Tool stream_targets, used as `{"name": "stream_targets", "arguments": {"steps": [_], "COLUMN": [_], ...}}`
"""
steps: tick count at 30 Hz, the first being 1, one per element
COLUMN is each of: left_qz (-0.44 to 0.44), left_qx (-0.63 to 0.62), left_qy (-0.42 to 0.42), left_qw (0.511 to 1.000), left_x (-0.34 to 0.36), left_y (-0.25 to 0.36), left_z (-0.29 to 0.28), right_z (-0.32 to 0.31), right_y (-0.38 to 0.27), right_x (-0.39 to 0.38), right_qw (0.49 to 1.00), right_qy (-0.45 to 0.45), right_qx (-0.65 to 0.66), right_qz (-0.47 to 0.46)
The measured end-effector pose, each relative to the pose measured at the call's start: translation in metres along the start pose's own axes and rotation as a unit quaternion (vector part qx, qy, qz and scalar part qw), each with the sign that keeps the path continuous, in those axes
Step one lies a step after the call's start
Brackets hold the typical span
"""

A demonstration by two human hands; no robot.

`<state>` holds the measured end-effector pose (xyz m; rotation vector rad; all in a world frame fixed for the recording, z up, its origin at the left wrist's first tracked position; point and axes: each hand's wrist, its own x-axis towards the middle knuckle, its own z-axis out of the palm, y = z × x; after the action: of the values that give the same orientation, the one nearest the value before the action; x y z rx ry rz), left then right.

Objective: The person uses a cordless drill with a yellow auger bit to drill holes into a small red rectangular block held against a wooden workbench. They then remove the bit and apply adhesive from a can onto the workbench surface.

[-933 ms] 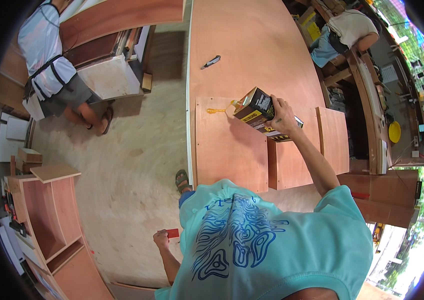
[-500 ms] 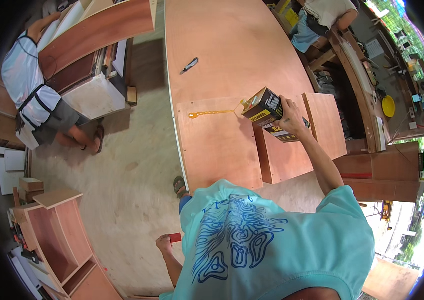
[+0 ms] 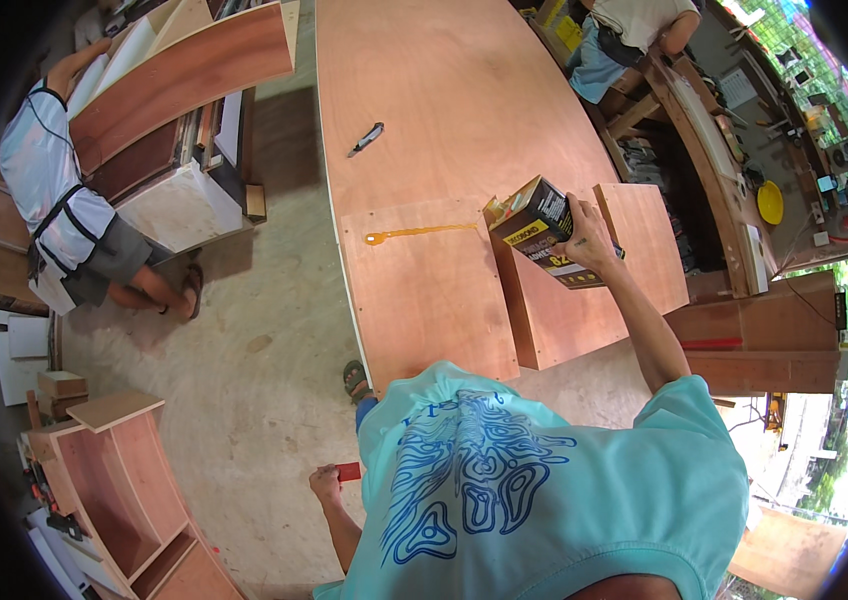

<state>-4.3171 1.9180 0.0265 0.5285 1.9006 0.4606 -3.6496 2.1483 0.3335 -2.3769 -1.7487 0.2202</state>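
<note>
My right hand (image 3: 589, 238) grips a rectangular black and yellow metal can (image 3: 536, 228) by its side, holding it tilted above the wooden pieces. A thin line of amber glue (image 3: 419, 233) runs across the upper part of a flat wooden panel (image 3: 434, 315), with a thicker blob at its left end. Just right of that panel, partly under the can, lies a box-like wooden piece (image 3: 584, 325). Down at my left side, my left hand (image 3: 325, 484) is closed around a small flat red piece (image 3: 348, 471), away from the table.
A utility knife (image 3: 366, 139) lies farther up the long wooden table (image 3: 444, 80). Another wooden piece (image 3: 644, 230) sits at right. One person (image 3: 64, 170) stands at a stacked bench on the left, another (image 3: 634, 30) at the far right. A wooden cabinet (image 3: 109, 480) is lower left.
The strand of glue falling from the can's corner no longer shows, and the can has tipped back a little. The glue line looks flatter. My left hand keeps the red piece.
</note>
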Motion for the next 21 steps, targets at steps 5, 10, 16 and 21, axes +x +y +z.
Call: {"name": "stream_targets", "arguments": {"steps": [5, 10, 16, 21], "left_qz": [-0.014, -0.017, -0.029, -0.028], "left_qx": [-0.004, -0.008, 0.014, -0.027], "left_qy": [0.031, 0.052, 0.024, 0.047], "left_qw": [0.999, 0.998, 0.999, 0.998], "left_x": [-0.015, -0.021, -0.017, -0.021], "left_y": [0.021, 0.009, -0.011, -0.021], "left_z": [-0.004, -0.009, -0.007, 0.006], "right_z": [0.003, 0.008, 0.022, 0.019], "right_y": [-0.013, -0.021, -0.039, -0.070], "right_x": [0.006, 0.013, 0.018, 0.022], "right_qw": [1.000, 0.999, 0.995, 0.995], "right_qy": [-0.013, -0.011, -0.001, -0.033], "right_qx": [-0.017, 0.004, -0.002, 0.008], "right_qz": [-0.017, -0.044, -0.098, -0.097]}}
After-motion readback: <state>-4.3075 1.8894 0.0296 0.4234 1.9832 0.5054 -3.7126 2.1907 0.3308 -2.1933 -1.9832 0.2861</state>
